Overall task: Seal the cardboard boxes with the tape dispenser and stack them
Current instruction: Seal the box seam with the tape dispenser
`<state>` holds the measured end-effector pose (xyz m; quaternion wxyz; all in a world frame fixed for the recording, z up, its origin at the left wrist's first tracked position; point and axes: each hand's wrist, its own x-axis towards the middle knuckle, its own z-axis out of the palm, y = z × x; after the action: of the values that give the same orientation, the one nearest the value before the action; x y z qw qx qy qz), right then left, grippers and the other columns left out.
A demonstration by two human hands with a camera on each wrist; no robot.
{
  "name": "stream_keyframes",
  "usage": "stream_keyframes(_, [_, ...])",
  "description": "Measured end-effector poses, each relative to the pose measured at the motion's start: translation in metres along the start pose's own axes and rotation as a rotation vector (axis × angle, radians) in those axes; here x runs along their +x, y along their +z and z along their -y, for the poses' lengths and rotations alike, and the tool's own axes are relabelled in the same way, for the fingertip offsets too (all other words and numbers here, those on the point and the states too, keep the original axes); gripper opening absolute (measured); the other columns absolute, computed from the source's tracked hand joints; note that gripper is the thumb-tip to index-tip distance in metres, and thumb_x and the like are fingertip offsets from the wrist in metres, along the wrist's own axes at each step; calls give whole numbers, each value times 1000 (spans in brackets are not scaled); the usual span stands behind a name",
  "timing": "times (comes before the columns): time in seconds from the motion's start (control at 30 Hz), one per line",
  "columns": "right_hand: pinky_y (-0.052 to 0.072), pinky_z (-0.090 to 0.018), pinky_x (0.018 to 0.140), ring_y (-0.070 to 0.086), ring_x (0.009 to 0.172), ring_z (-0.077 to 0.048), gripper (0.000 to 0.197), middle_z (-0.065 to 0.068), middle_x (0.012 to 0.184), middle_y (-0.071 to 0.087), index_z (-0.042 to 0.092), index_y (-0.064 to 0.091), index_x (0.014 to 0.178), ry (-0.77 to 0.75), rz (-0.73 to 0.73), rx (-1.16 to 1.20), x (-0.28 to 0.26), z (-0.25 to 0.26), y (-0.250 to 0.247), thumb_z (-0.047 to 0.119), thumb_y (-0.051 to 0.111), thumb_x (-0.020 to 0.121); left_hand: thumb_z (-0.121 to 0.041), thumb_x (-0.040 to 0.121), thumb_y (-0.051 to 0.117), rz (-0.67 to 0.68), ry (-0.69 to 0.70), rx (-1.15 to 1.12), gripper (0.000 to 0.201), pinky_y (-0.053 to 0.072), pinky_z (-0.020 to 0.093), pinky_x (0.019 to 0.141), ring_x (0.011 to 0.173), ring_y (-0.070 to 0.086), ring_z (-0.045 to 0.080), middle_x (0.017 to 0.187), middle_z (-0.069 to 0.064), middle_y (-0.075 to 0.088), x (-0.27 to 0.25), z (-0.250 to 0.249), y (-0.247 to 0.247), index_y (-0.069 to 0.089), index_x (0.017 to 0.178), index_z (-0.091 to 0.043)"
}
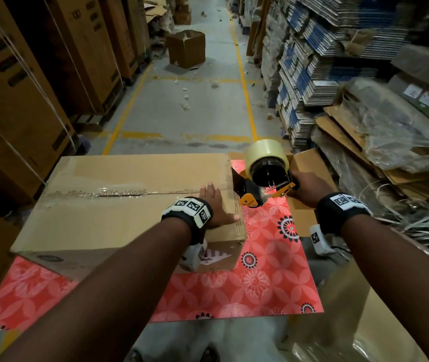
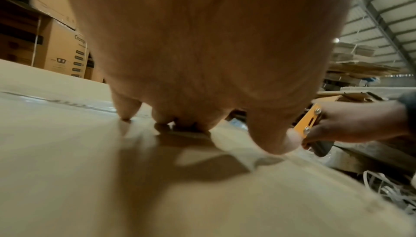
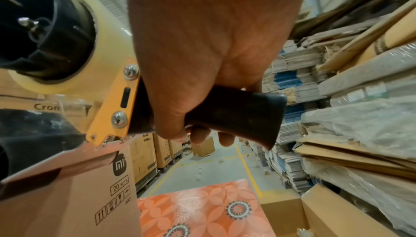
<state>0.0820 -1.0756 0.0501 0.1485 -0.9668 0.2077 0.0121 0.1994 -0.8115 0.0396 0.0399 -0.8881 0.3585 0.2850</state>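
Note:
A large closed cardboard box (image 1: pixel 119 205) lies on a red flowered table (image 1: pixel 260 283), with clear tape along part of its top seam. My left hand (image 1: pixel 217 205) presses flat on the box top (image 2: pixel 90 178) near its right end, fingers straight. My right hand (image 1: pixel 306 188) grips the black handle (image 3: pixel 236 114) of the yellow tape dispenser (image 1: pixel 263 176), held just off the box's right end. A clear tape roll (image 3: pixel 74 59) sits on the dispenser. The box side (image 3: pixel 85 196) carries printed marks.
Tall stacked cartons (image 1: pixel 25 74) line the left of the aisle. Piles of flattened cardboard (image 1: pixel 325 61) and plastic wrap fill the right. An open box (image 1: pixel 186 48) stands down the aisle floor. More cardboard boxes (image 3: pixel 315 210) sit right of the table.

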Motion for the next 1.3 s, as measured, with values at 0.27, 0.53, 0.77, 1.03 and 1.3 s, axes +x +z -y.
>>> stream_keyframes(0.27, [52, -39, 78, 65, 96, -28, 29, -6, 107, 71, 23, 65, 110, -20, 12, 51, 6, -5, 5, 18, 76, 84, -73, 76, 57, -32, 173, -4, 115, 0, 66, 112, 148, -13, 28, 159, 1, -22, 16, -6, -1, -14, 153, -25])
stream_keyframes(0.53, [55, -46, 84, 66, 96, -28, 36, -7, 104, 71, 27, 63, 110, 40, 39, 139, -4, -39, 18, 15, 78, 80, -71, 79, 55, -24, 169, 9, 115, 0, 65, 113, 148, -14, 27, 159, 2, -24, 14, -6, -2, -16, 152, -17])
stream_keyframes(0.77, [46, -33, 79, 65, 101, -27, 27, -6, 109, 71, 21, 66, 110, 40, 89, 80, 5, -34, 23, 18, 76, 85, -69, 81, 56, -31, 156, 7, 114, -1, 66, 113, 148, -16, 27, 159, 3, -24, 14, -12, -2, -15, 152, -16])
stream_keyframes(1.03, [40, -26, 77, 58, 91, -20, 28, -7, 102, 67, 12, 66, 112, -48, 161, 115, 31, -15, 34, 17, 76, 86, -67, 82, 57, -20, 156, 11, 114, -1, 68, 112, 147, -17, 28, 159, 4, -25, 17, -10, -1, -16, 152, -15])
stream_keyframes(1.3, [43, -30, 70, 66, 92, -30, 25, -10, 100, 73, 15, 69, 101, -59, 157, 47, 30, -32, 66, 18, 79, 79, -68, 81, 56, -8, 152, 13, 115, 0, 69, 110, 147, -17, 30, 158, 4, -26, 21, -11, 1, -16, 152, -14])
